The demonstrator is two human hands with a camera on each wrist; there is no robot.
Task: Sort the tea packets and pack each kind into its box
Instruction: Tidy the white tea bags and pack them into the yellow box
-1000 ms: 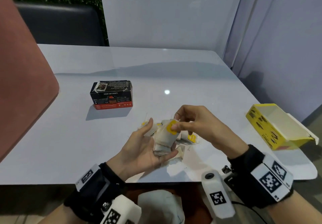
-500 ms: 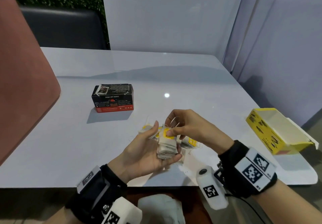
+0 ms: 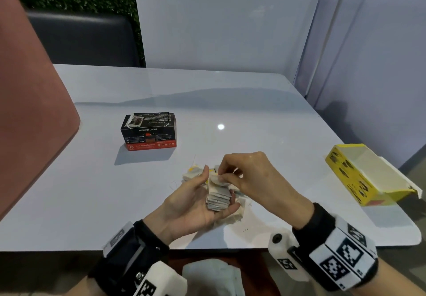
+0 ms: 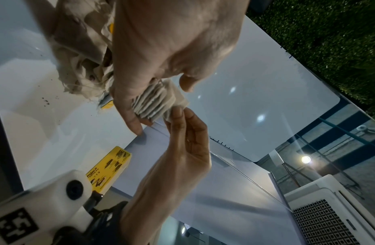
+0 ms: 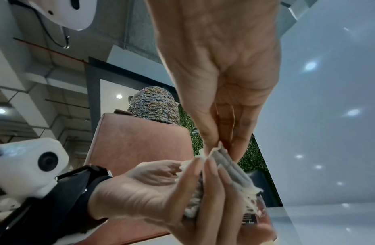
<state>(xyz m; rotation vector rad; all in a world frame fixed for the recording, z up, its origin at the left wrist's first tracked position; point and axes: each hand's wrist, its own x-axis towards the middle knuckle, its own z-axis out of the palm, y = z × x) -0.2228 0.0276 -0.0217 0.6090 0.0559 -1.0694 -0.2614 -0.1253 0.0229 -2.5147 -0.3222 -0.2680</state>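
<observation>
My left hand (image 3: pixel 196 201) grips an upright stack of pale tea bags (image 3: pixel 217 197) just above the table's near middle. My right hand (image 3: pixel 232 175) pinches the top bag of that stack (image 5: pixel 221 155) between thumb and fingers. In the left wrist view the stack (image 4: pixel 155 104) sits fanned between both hands. More loose tea bags with yellow tags (image 3: pixel 192 172) lie on the table under and behind the hands. A black and red tea box (image 3: pixel 149 132) stands closed at the left middle. The open yellow tea box (image 3: pixel 366 175) lies at the right edge.
The white table (image 3: pixel 253 116) ends close to the yellow box on the right. A brown-pink chair back (image 3: pixel 30 111) rises at the left. A white panel (image 3: pixel 219 19) and a dark seat (image 3: pixel 85 39) stand beyond the far edge. Crumpled white material (image 3: pixel 212 277) lies below the near edge.
The right hand dropped from holding a yellow tag above the stack to pinching the stack's top. The left hand kept its grip and shifted slightly.
</observation>
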